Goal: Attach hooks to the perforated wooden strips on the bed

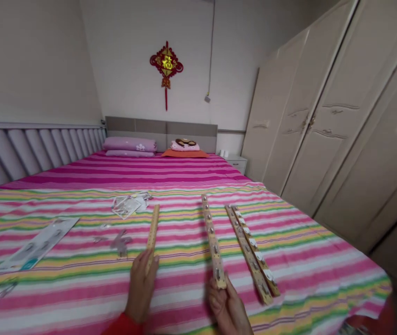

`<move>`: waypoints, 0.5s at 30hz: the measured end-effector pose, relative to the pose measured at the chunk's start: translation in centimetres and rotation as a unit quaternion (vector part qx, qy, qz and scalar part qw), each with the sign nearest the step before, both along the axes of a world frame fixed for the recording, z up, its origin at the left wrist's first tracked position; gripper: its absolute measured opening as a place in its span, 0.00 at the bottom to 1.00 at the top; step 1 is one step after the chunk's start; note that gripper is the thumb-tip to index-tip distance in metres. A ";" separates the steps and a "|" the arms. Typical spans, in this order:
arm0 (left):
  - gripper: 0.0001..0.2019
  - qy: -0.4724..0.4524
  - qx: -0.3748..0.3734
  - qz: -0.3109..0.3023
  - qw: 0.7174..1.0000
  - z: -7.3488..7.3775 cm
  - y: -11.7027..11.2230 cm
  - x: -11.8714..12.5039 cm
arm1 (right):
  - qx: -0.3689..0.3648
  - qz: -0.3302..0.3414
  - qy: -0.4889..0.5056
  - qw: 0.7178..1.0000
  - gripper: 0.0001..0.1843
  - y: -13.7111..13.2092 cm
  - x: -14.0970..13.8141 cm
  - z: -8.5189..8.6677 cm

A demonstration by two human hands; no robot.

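Currently, the right hand (224, 304) grips the near end of a long, narrow, pale wooden strip with a row of silvery metal hooks (212, 236), which points away over the pink, yellow, green and white striped bed cloth (184, 265). Left of that hooked strip, the left hand (141, 281) is closed around the near end of a plain yellowish wooden strip (153, 232). Right of the hooked strip lie two more, side by side: a pale wooden one with hooks (245, 249) and a browner wooden one bearing round white pieces (259, 256). Farther left of the hooked strip sits a heap of clear and white packaging (128, 205).
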State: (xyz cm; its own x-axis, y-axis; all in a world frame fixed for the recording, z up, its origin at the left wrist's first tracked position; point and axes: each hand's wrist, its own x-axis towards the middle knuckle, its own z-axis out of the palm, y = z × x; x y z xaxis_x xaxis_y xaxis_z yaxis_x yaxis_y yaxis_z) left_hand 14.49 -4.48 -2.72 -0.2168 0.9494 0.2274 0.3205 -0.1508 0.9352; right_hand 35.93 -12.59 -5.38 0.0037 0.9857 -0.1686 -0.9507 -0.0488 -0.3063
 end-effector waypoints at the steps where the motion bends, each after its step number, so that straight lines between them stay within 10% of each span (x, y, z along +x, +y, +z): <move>1: 0.27 -0.047 -0.020 -0.026 0.998 0.5 -0.8 0.7 | 0.003 0.017 -0.001 1.000 0.09 0.6 -1.2 0.4; 7: 0.49 -0.222 -0.021 -0.099 0.970 1.4 -2.7 3.7 | 0.009 0.056 -0.069 0.996 0.11 4.7 -10.0 3.4; 15: 0.41 -0.272 -0.004 0.067 0.960 3.7 2.9 -0.7 | 0.023 0.105 -0.261 0.959 0.19 8.3 -16.5 5.2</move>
